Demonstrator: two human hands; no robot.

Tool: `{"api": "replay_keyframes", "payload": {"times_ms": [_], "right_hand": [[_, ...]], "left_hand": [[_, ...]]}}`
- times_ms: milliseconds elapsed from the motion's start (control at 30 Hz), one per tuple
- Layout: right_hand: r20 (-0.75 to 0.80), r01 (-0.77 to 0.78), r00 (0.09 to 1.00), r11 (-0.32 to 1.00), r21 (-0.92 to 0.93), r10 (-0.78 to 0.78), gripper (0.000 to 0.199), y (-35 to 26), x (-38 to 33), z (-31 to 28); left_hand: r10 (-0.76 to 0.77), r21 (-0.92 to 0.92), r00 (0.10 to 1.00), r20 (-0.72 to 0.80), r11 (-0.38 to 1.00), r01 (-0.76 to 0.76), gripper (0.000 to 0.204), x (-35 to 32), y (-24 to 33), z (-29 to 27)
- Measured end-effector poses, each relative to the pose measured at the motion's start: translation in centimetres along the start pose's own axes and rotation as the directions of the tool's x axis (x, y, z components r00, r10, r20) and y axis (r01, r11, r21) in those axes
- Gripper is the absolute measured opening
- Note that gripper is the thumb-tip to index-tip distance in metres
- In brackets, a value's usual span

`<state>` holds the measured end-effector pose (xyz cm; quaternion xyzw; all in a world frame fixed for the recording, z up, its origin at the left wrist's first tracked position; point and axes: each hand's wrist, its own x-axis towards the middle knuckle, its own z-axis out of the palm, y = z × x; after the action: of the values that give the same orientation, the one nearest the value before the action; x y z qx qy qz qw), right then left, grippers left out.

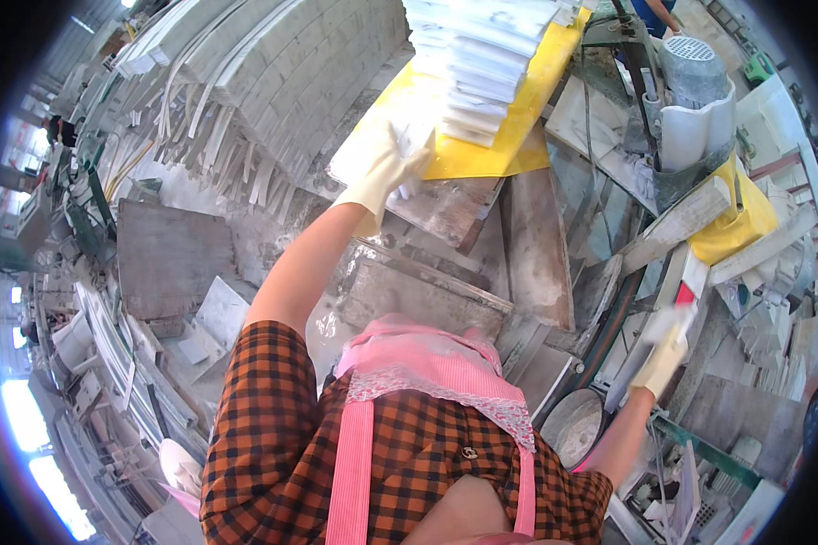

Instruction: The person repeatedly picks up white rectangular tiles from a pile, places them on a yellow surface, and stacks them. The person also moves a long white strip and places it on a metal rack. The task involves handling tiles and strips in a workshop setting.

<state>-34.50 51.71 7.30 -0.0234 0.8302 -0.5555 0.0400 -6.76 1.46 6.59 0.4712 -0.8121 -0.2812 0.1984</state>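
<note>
My left hand (386, 177), in a pale rubber glove, reaches forward to the lower left edge of a yellow sheet (468, 160). Its fingers close around a white stone piece (413, 143), blurred by glare and motion. Just beyond it, a stack of white stone strips (486, 68) lies on the yellow sheet. My right hand (662, 365), gloved alike, is out to the right beside a long rail. A small white stone piece (668, 323) is in its fingers, smeared by motion.
Tall stacks of marble strips (286, 86) stand at the far left. A grey motor (693, 68) is at the far right, above a yellow cloth (734, 216) on wooden beams. A round basin (574, 429) sits near my right forearm. Worn boards (427, 291) lie before me.
</note>
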Motion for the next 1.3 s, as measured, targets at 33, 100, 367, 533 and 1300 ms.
{"api": "replay_keyframes", "payload": {"times_ms": [33,100,367,533,1300], "right_hand": [[0.123,0.116,0.984,0.984,0.134,-0.133,0.038,-1.5,-2.2,3.1],[0.228,0.175,0.949,0.964,0.198,-0.219,0.041,-4.3,-7.2,11.0],[0.412,-0.114,0.895,0.805,0.582,-0.172,0.04,-9.1,-17.6,40.1],[0.571,-0.292,0.819,0.824,0.485,-0.046,0.07,-7.6,-18.6,44.9],[0.82,-0.157,0.222,0.81,0.564,-0.528,0.073,-9.2,-7.4,45.1]], "left_hand": [[0.025,-0.04,1.0,-0.019,0.999,-0.025,0.093,-0.1,0.3,-0.2],[0.0,-0.11,1.0,-0.021,0.994,-0.002,0.085,-0.5,0.7,-0.5],[0.018,-0.115,0.997,0.071,0.993,-0.01,0.089,-0.4,1.0,-2.7],[-0.003,-0.243,0.952,0.306,0.967,0.081,0.094,0.5,1.9,-4.8],[0.261,0.033,0.965,-0.009,0.965,-0.26,0.127,-1.0,-2.8,-4.6]]}}
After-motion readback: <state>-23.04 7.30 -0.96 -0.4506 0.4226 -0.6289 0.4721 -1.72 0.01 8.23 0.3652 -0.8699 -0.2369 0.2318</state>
